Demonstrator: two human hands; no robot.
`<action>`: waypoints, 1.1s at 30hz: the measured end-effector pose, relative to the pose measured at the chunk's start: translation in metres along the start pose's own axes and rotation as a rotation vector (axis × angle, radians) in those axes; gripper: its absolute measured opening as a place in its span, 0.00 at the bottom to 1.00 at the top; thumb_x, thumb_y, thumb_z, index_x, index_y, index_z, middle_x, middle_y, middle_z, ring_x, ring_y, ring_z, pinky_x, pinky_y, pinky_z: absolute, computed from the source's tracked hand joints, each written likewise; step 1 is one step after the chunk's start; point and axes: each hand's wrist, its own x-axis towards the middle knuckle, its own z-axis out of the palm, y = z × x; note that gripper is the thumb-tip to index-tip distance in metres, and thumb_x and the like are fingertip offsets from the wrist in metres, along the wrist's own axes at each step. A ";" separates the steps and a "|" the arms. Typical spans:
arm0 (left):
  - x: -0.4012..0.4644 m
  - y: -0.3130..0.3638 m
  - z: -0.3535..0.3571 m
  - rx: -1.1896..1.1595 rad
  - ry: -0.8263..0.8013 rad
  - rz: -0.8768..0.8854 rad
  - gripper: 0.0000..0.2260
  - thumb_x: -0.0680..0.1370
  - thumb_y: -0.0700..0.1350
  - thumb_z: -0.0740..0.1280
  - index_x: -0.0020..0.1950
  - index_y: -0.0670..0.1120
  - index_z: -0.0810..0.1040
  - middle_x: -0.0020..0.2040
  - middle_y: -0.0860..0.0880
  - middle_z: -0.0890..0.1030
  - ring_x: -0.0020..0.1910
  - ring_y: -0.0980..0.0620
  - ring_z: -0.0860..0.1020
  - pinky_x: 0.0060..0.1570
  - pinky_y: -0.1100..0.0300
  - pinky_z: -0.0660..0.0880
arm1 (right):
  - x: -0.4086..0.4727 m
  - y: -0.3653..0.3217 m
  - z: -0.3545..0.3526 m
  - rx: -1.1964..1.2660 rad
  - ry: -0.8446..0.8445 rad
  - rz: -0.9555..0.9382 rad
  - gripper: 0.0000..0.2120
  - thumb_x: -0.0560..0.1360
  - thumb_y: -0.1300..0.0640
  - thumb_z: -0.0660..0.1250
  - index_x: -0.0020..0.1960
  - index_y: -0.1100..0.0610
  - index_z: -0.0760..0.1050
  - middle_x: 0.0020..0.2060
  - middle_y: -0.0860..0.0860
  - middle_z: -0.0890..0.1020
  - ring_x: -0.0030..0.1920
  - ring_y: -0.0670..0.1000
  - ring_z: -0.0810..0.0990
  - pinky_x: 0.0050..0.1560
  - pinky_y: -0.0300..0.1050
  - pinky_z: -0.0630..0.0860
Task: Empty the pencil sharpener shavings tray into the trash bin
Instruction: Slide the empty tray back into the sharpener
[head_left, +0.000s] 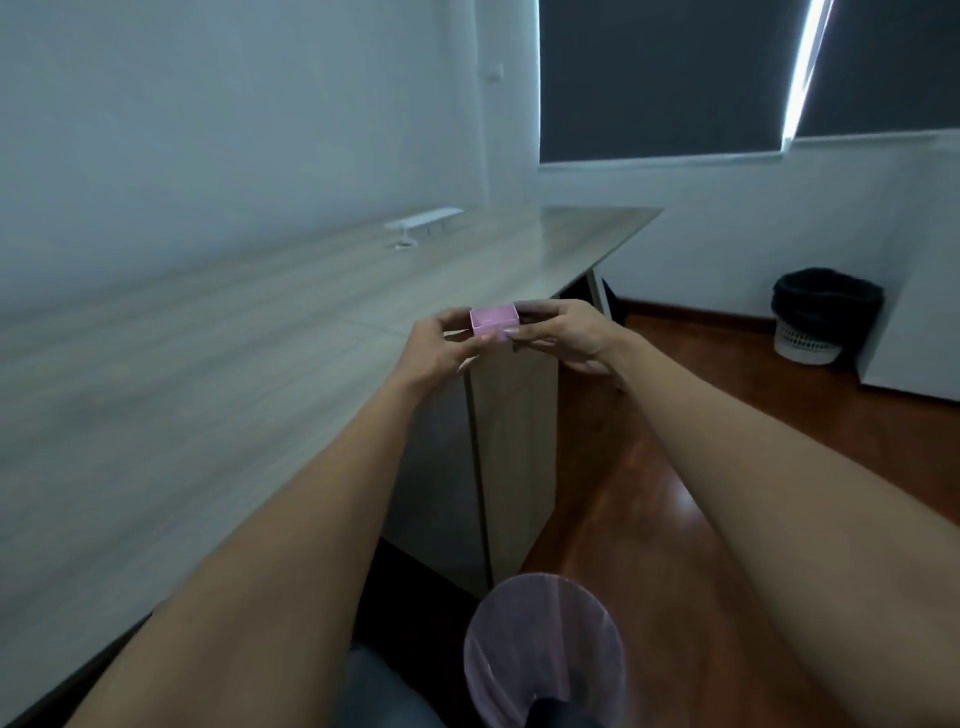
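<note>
The pink tray (494, 322) is pinched between the left hand (439, 345) and right hand (563, 332), held level above the desk (208, 364) edge. It looks empty, so dumping seems done; the lined bin (543, 649) sits well below, nearer the person.
</note>
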 end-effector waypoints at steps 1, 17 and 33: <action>0.000 0.011 -0.011 0.000 0.017 0.005 0.22 0.75 0.39 0.74 0.68 0.36 0.77 0.61 0.42 0.83 0.54 0.50 0.82 0.45 0.71 0.78 | 0.005 -0.011 0.010 -0.003 -0.014 -0.012 0.26 0.71 0.75 0.71 0.68 0.68 0.74 0.55 0.60 0.85 0.52 0.51 0.87 0.54 0.39 0.82; -0.099 0.087 -0.249 0.208 0.402 0.004 0.18 0.76 0.44 0.74 0.65 0.44 0.80 0.58 0.46 0.84 0.55 0.52 0.83 0.56 0.60 0.76 | 0.076 -0.077 0.265 -0.121 -0.523 -0.188 0.22 0.75 0.69 0.71 0.69 0.65 0.76 0.66 0.58 0.81 0.64 0.52 0.81 0.65 0.41 0.76; -0.260 0.078 -0.381 0.349 0.753 -0.145 0.17 0.75 0.49 0.75 0.61 0.46 0.81 0.57 0.48 0.85 0.55 0.53 0.83 0.57 0.60 0.77 | 0.059 -0.029 0.479 -0.193 -0.843 -0.204 0.15 0.75 0.64 0.74 0.60 0.54 0.80 0.61 0.55 0.84 0.60 0.51 0.82 0.66 0.44 0.75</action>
